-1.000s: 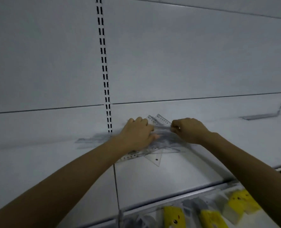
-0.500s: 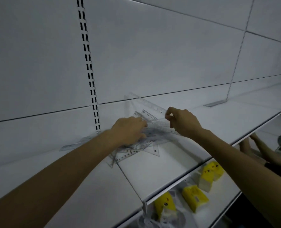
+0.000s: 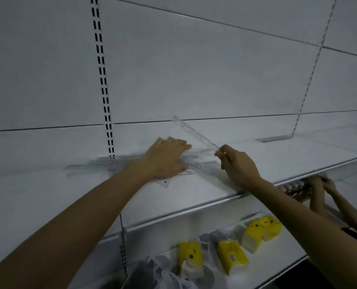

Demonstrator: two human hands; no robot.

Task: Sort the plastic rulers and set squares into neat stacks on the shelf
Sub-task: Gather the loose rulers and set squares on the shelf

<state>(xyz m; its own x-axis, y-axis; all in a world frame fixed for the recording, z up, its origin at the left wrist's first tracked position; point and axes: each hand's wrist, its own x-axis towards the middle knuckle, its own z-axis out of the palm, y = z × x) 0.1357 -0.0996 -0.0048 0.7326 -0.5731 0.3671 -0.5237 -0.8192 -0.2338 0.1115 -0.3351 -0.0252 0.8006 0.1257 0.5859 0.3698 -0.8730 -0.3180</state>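
Observation:
A loose pile of clear plastic rulers and set squares [image 3: 202, 163] lies on the white shelf [image 3: 194, 195] near its back panel. My left hand [image 3: 165, 159] rests flat on the pile with its fingers spread. My right hand [image 3: 236, 163] pinches the corner of a clear set square [image 3: 196, 134] and holds it tilted up off the pile, its far tip raised toward the back wall. More clear rulers [image 3: 94, 165] stretch out to the left of the pile. A set square corner [image 3: 166, 182] pokes out under my left wrist.
A slotted upright [image 3: 103, 80] runs down the back panel. A metal bracket [image 3: 274, 139] sits at the shelf's back right. On the lower shelf lie yellow tissue packs [image 3: 231, 255] and mesh bags [image 3: 152, 272]. Another person's hands [image 3: 319, 184] work at the right.
My right hand has lifted one set square up from the pile and tilted it higher. My left hand stays pressed on the pile. The camera view has swung to the right.

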